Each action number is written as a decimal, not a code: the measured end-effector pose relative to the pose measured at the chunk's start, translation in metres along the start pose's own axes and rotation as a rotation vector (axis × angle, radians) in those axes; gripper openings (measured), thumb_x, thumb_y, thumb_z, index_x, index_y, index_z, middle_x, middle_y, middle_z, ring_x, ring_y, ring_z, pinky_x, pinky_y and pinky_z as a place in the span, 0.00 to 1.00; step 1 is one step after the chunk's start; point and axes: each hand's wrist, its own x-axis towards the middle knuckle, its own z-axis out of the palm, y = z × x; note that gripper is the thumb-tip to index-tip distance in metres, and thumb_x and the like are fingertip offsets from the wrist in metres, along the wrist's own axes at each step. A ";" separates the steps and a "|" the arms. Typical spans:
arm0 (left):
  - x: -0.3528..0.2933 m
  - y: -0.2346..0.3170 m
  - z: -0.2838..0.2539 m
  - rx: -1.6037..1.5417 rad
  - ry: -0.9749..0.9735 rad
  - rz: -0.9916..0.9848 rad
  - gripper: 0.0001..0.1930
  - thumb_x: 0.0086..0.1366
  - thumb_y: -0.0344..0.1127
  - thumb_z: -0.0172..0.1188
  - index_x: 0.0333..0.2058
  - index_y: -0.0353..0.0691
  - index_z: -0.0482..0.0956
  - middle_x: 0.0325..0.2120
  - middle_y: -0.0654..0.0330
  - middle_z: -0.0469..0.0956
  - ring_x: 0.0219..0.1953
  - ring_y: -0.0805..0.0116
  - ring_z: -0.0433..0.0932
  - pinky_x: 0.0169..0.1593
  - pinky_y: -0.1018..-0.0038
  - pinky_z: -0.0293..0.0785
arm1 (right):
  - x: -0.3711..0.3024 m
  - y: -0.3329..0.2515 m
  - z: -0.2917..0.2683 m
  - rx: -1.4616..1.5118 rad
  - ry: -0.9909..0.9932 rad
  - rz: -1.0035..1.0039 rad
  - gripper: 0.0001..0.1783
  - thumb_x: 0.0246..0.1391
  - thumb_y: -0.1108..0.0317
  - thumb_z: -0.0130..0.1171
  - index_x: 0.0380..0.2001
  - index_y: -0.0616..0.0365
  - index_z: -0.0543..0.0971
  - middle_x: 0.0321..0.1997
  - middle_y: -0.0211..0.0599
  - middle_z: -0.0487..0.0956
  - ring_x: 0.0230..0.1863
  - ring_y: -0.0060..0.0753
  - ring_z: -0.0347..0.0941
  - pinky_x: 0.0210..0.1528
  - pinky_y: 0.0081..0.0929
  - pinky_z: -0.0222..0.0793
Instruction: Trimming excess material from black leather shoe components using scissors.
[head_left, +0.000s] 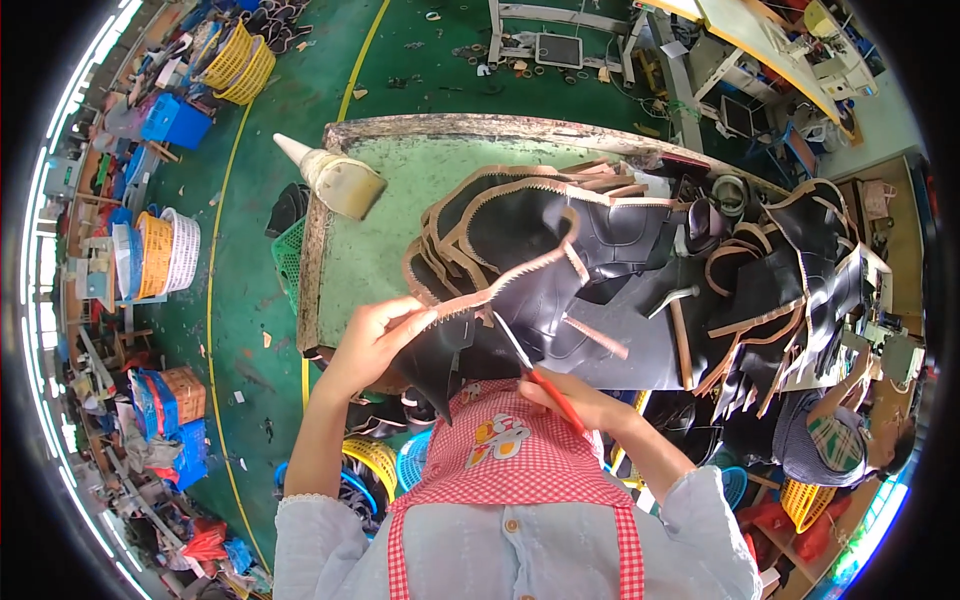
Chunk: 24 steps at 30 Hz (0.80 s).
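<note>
My left hand (385, 340) pinches the tan, zigzag-notched edge of a black leather piece (527, 290), probably a boot upper, at the near side of the table. My right hand (572, 402) grips red-handled scissors (552, 392). Their blades point up and left and lie close by the tan edge strip. Whether the blades touch the leather I cannot tell. Just beyond, similar black pieces with tan edges (500, 215) lie stacked. Another heap of black leather pieces (765, 290) with tan strips hangs over the table's right part.
A pale thread cone (342, 183) lies on the green tabletop (400, 165) at far left. A hammer (672, 300) and a wooden stick (682, 345) rest on the right half. Yellow baskets (370, 463) stand below. Another person (835, 440) sits at the right.
</note>
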 end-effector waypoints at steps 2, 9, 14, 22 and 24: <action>-0.003 0.001 0.000 0.012 -0.005 0.002 0.10 0.63 0.33 0.55 0.33 0.29 0.75 0.20 0.64 0.71 0.27 0.82 0.66 0.31 0.80 0.65 | 0.012 -0.012 0.004 0.041 0.073 -0.054 0.33 0.58 0.38 0.43 0.32 0.64 0.71 0.27 0.42 0.71 0.32 0.31 0.66 0.38 0.28 0.62; -0.005 -0.005 -0.001 0.056 -0.003 0.014 0.10 0.63 0.33 0.55 0.32 0.29 0.75 0.20 0.65 0.70 0.26 0.81 0.64 0.30 0.80 0.64 | 0.003 -0.014 0.014 0.313 0.338 -0.161 0.22 0.58 0.52 0.53 0.20 0.60 0.71 0.14 0.27 0.68 0.16 0.18 0.66 0.19 0.17 0.60; -0.018 -0.009 0.004 -0.049 -0.052 0.004 0.06 0.60 0.31 0.59 0.30 0.33 0.77 0.22 0.68 0.76 0.24 0.85 0.69 0.28 0.84 0.65 | -0.023 0.026 0.011 0.382 0.932 -0.274 0.09 0.51 0.70 0.60 0.24 0.57 0.70 0.21 0.22 0.70 0.22 0.13 0.64 0.23 0.14 0.59; 0.035 0.002 0.096 0.276 -0.202 0.274 0.33 0.57 0.35 0.61 0.61 0.53 0.59 0.09 0.61 0.60 0.12 0.71 0.59 0.21 0.73 0.59 | -0.033 0.114 -0.006 0.411 1.258 -0.256 0.12 0.50 0.76 0.57 0.31 0.56 0.63 0.49 0.47 0.74 0.23 0.18 0.70 0.26 0.15 0.67; 0.056 0.000 0.107 0.364 -0.116 0.304 0.33 0.58 0.38 0.61 0.61 0.53 0.58 0.09 0.59 0.64 0.12 0.65 0.65 0.21 0.69 0.62 | -0.033 0.123 -0.010 0.382 1.337 -0.235 0.14 0.50 0.78 0.57 0.39 0.58 0.65 0.41 0.37 0.69 0.25 0.18 0.69 0.29 0.15 0.70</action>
